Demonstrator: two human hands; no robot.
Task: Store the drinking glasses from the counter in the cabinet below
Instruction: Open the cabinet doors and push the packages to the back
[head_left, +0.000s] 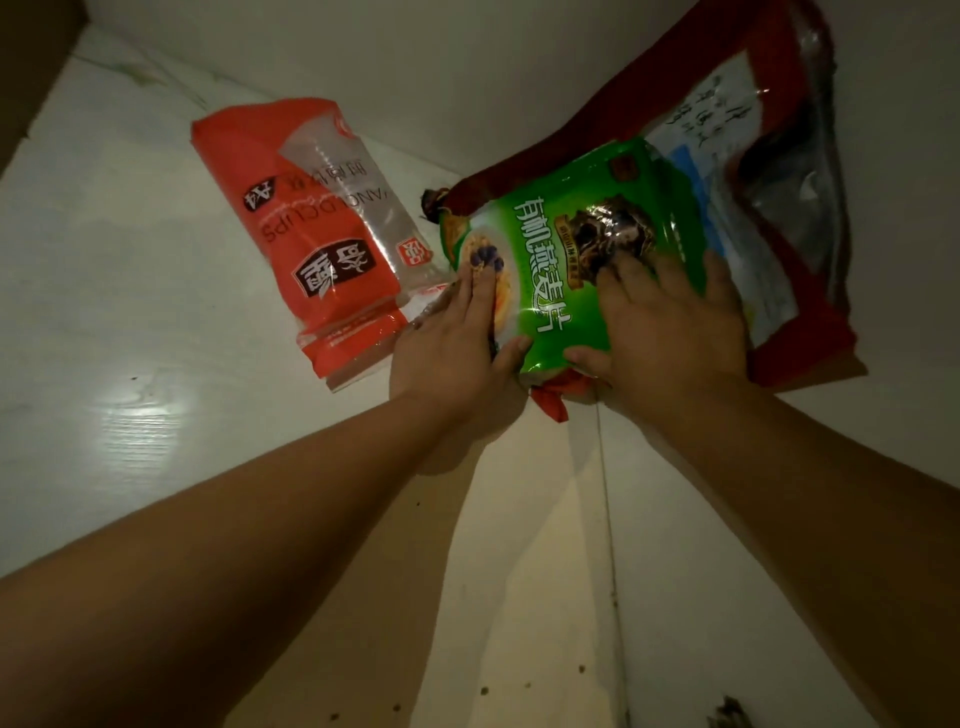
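View from my head into the cabinet (156, 291), both my arms reaching in. My left hand (457, 343) lies against the left edge of a green packet (561, 260), its fingers (478, 291) nearly straight along the packet's face and the thumb hooked round the near edge; my right hand (670, 332) presses on the packet's right half, its fingers (623, 275) spread and slightly bent, thumb at the near edge. I hold the packet between both hands. It rests on a larger red-edged clear bag (779, 156) propped in the far right corner; an orange packet (317, 228) lies flat on the cabinet floor just to the left, touching or nearly touching my left fingers. As to the task, I judge it barely begun: no drinking glass appears anywhere in view, so none is yet stored, and I seem to be shifting food packets to make room. The glasses, and the desk they stand on, lie out of view. The interior is dim; the red-edged bag's contents are hard to make out, and dark specks at the lower right cannot be identified.
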